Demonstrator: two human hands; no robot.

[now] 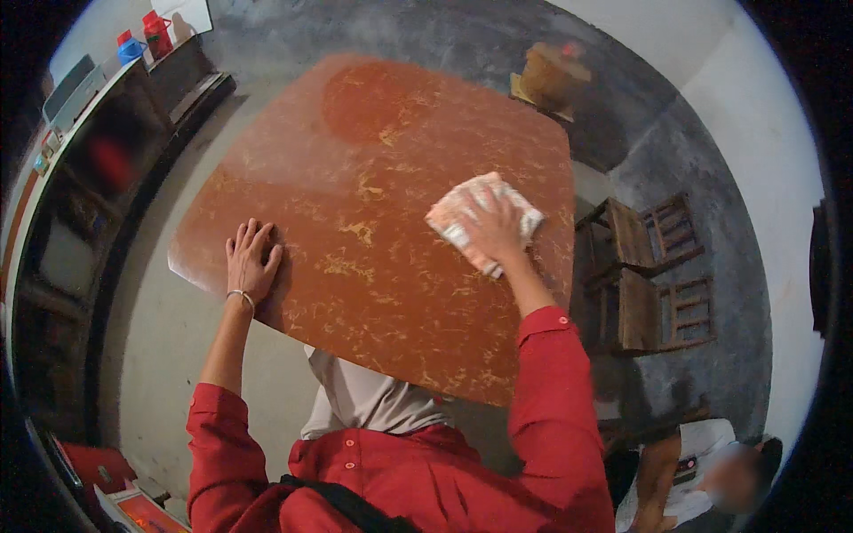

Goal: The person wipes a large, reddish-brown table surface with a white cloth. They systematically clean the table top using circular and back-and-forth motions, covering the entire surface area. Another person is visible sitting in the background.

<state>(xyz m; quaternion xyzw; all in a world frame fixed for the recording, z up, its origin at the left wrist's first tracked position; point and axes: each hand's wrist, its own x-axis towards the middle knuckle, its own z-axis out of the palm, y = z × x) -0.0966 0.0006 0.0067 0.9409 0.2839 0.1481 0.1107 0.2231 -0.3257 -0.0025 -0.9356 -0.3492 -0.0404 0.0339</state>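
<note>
Here, beyond my left hand (252,259) and farther left, stand a blue flask (131,51) and a red flask (157,37). That hand rests palm-down on the brown tabletop (355,240), fingers loose, grasping nothing, with a bracelet (241,298) at its wrist. Well to its right, the orange-and-white cloth (450,216) lies directly beneath my right hand (494,224), whose fingers spread over it, unclenched. Right of that grip, past the table's edge, are two wooden chairs (639,311).
</note>
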